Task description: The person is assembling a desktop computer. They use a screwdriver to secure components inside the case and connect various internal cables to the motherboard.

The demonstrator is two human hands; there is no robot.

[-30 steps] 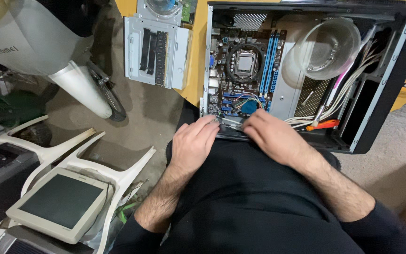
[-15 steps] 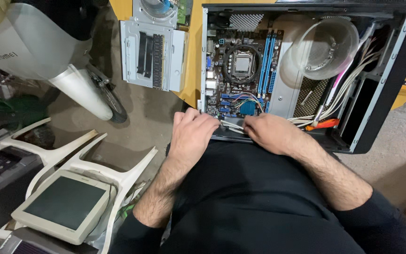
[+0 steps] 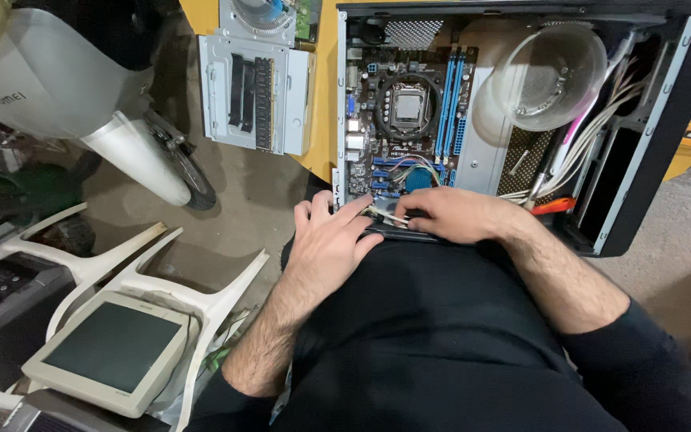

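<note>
An open black computer case (image 3: 641,160) lies on its side in front of me, with a motherboard (image 3: 397,120) showing its processor socket and blue memory slots. My left hand (image 3: 331,240) rests at the near edge of the board, fingers over thin pale wires (image 3: 385,214). My right hand (image 3: 451,214) is beside it, fingers curled onto the same wires at the board's lower edge. Whether either hand pinches a wire is hidden by the fingers. A blue heatsink (image 3: 419,178) sits just above my hands.
A clear plastic bowl (image 3: 549,76) and a bundle of white cables (image 3: 593,144) lie in the case. A grey metal drive bracket (image 3: 253,92) sits to the left on a yellow surface. A white scooter (image 3: 65,88), white plastic chairs (image 3: 137,272) and an old monitor (image 3: 109,348) stand at the left.
Both hands have crept slightly up and left along the near edge of the board; my view has shifted a little.
</note>
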